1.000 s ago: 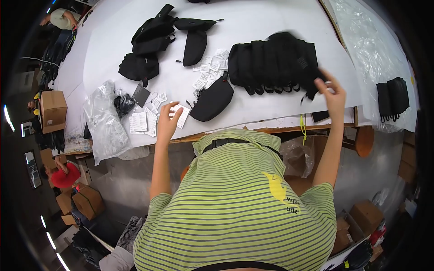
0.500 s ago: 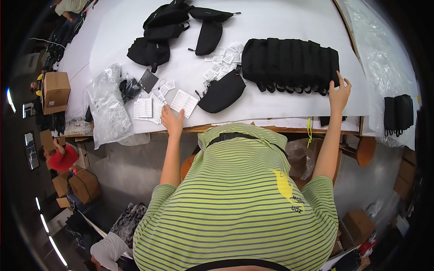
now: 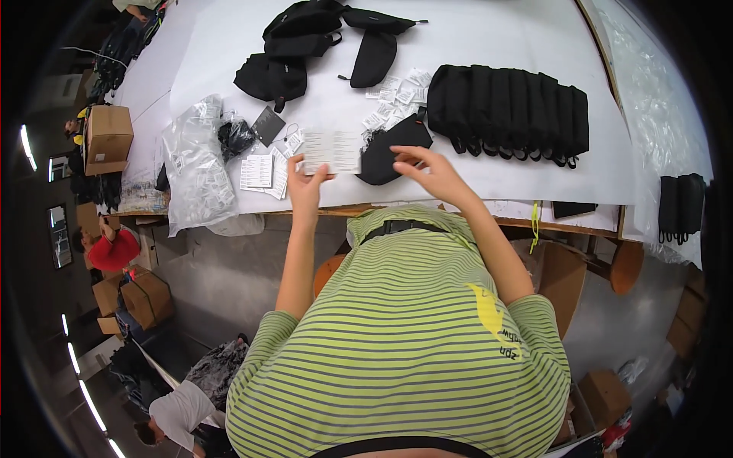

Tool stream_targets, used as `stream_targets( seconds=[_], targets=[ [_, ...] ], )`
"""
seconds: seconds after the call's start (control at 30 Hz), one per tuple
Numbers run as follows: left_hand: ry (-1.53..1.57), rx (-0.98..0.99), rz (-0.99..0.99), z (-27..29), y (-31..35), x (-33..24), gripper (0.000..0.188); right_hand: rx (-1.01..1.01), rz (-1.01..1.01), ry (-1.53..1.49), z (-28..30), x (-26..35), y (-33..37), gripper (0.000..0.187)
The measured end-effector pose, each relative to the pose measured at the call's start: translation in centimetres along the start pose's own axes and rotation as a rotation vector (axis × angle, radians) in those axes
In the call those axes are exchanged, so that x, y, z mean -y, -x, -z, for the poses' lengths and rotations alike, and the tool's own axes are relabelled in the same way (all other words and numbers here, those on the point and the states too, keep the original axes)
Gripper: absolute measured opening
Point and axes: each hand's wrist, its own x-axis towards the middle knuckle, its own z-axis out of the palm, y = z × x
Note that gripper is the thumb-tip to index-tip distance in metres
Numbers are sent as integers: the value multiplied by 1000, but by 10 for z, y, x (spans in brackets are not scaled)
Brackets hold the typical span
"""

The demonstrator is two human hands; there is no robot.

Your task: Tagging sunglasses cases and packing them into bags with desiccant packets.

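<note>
The left hand (image 3: 307, 191) pinches one card (image 3: 333, 149) — wider than tall, reaching right from thumb and fingertips. One pouch (image 3: 377, 162) lies just beyond on the table (image 3: 489, 30), slanting up rightward, nearer the right hand (image 3: 437, 177), its fingers loosely parted (nothing gripped). The row (image 3: 508, 107) overlaps — perhaps seven pouches.

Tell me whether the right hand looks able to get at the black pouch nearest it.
Likely yes: the right hand, seemingly empty, overlaps the black pouch in view, with nothing apparent between them; whether they touch is unclear.
</note>
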Motion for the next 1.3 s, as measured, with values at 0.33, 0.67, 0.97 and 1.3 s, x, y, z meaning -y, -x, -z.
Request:
stream_targets(
  seconds=[0.33, 0.67, 0.97, 1.3],
  targets=[
    [177, 352, 460, -54, 28, -3, 50, 77, 49, -178, -29, -24, -16, 36],
    [113, 39, 450, -1, 52, 11, 32, -28, 334, 848, -47, -77, -135, 11],
    [175, 34, 585, -23, 56, 25, 28, 131, 286, 871, -43, -51, -150, 3],
    [158, 116, 593, -30, 31, 20, 33, 46, 325, 822, -62, -76, -154, 7]
  ],
)
